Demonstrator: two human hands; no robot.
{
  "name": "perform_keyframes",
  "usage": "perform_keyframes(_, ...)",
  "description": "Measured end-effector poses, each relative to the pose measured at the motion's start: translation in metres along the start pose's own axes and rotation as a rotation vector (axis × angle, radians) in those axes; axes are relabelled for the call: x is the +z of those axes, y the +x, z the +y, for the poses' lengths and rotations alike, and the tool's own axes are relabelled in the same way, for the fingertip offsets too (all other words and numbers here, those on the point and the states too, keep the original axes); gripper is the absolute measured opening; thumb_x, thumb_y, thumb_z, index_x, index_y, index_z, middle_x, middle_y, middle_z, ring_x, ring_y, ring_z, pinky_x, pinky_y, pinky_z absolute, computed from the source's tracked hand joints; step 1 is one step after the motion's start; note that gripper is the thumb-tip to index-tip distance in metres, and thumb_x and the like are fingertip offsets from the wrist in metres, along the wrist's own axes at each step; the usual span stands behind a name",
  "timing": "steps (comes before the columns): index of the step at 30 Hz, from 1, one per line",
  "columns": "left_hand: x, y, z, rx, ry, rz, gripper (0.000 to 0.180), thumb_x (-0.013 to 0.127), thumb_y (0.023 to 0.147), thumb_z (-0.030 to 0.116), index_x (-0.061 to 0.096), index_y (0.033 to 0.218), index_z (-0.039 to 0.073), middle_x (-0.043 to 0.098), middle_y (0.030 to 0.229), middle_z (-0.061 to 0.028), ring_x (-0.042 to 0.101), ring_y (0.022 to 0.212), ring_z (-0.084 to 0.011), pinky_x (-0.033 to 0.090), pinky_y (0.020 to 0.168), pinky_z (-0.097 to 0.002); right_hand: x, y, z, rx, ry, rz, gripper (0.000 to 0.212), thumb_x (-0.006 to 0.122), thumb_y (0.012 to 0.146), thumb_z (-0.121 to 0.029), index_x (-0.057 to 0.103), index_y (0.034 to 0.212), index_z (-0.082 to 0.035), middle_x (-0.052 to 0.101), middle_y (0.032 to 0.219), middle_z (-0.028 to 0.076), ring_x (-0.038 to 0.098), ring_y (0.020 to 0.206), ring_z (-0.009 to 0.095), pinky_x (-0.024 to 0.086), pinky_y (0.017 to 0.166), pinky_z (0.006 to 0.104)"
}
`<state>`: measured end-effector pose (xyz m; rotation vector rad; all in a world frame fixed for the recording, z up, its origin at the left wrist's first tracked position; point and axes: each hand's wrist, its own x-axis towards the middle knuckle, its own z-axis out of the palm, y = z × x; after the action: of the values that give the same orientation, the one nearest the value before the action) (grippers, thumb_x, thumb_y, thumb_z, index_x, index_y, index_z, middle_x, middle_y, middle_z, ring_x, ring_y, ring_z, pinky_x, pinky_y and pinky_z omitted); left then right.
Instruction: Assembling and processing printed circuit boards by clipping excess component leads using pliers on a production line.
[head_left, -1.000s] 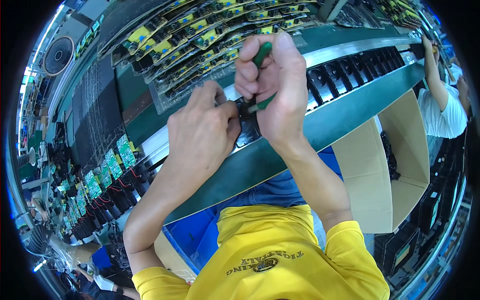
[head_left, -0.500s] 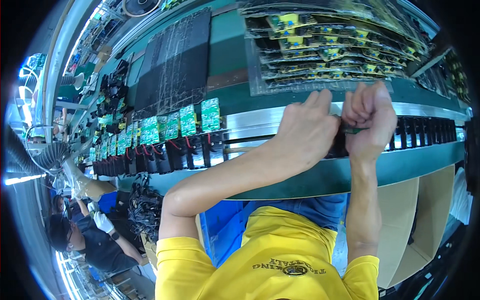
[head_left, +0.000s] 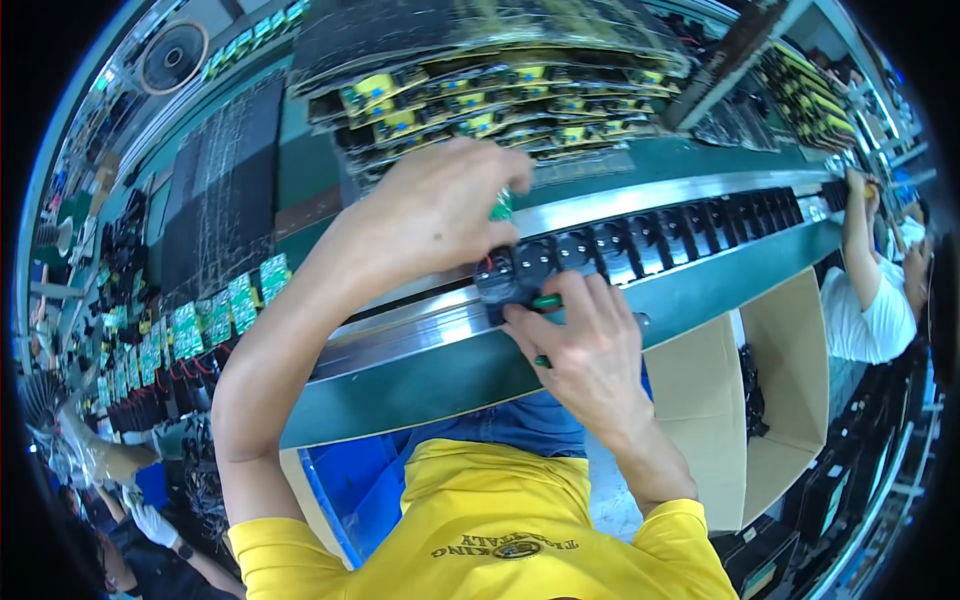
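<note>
My left hand (head_left: pixel 440 215) is closed on the edge of a small green circuit board (head_left: pixel 502 207), held just above the row of black plastic housings (head_left: pixel 610 250). Most of the board is hidden behind the fingers. A red wire shows beneath it, by the nearest black housing (head_left: pixel 495 280). My right hand (head_left: pixel 590 345) grips a green-handled tool (head_left: pixel 547 301), whose working end cannot be made out. Its thumb and fingertips rest at the front side of that same housing. The housings stand close together along a metal rail (head_left: pixel 440 330).
More green boards (head_left: pixel 240 300) stand on housings along the line at left. Behind the rail lie stacked trays of yellow-and-blue components (head_left: pixel 470 100) and a black mat (head_left: pixel 225 160). An open cardboard box (head_left: pixel 700 410) is below at right. Co-workers (head_left: pixel 870 310) are at both sides.
The view has swung right along the line. My hands, close together before, are now apart: the left raised with the board, the right lower at the housing, its green-handled tool now clearly visible.
</note>
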<state>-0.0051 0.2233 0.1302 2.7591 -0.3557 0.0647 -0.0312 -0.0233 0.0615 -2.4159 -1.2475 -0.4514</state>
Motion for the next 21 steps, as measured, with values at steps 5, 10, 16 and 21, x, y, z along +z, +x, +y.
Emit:
perform_keyframes(5,0.041,-0.024,0.018,0.122,0.245,0.376,0.041,0.079,0.094,0.007,0.067,0.132,0.009,0.071,0.138,-0.0079,0.071,0.121,-0.0338,0.056,0.109,-0.0452,0.0,-0.002,0.005,-0.028,-0.034,-0.037,0.018,0.088,0.093,-0.022,0.088,0.111,-0.018,0.062,0.112,0.006,0.061,0.093,0.022,0.053,0.079,0.0365)
perform_keyframes(10,0.049,-0.093,0.012,0.115,0.256,0.31,0.035,0.077,0.092,0.005,0.067,0.125,0.005,0.064,0.138,-0.0141,0.064,0.124,-0.0361,0.05,0.118,-0.0522,-0.034,-0.003,0.041,0.262,0.044,0.232,0.024,0.089,0.094,-0.023,0.089,0.118,-0.018,0.067,0.114,0.008,0.066,0.09,0.024,0.056,0.077,0.0355)
perform_keyframes(16,0.01,-0.184,-0.027,-0.046,0.367,0.201,0.036,0.076,0.089,0.004,0.067,0.125,0.006,0.064,0.141,-0.015,0.063,0.125,-0.0364,0.048,0.121,-0.0548,-0.055,-0.012,0.166,0.638,-0.371,0.281,0.025,0.084,0.102,-0.033,0.091,0.116,-0.014,0.067,0.115,0.014,0.071,0.09,0.037,0.06,0.079,0.0471)
perform_keyframes(21,-0.009,-0.199,-0.024,-0.126,0.315,0.171,0.035,0.077,0.09,0.004,0.07,0.124,0.008,0.065,0.144,-0.0149,0.064,0.128,-0.0369,0.048,0.121,-0.0534,-0.05,0.004,0.176,0.81,-0.267,0.118,0.03,0.082,0.104,-0.037,0.09,0.114,-0.009,0.067,0.115,0.015,0.071,0.088,0.039,0.06,0.08,0.0478)
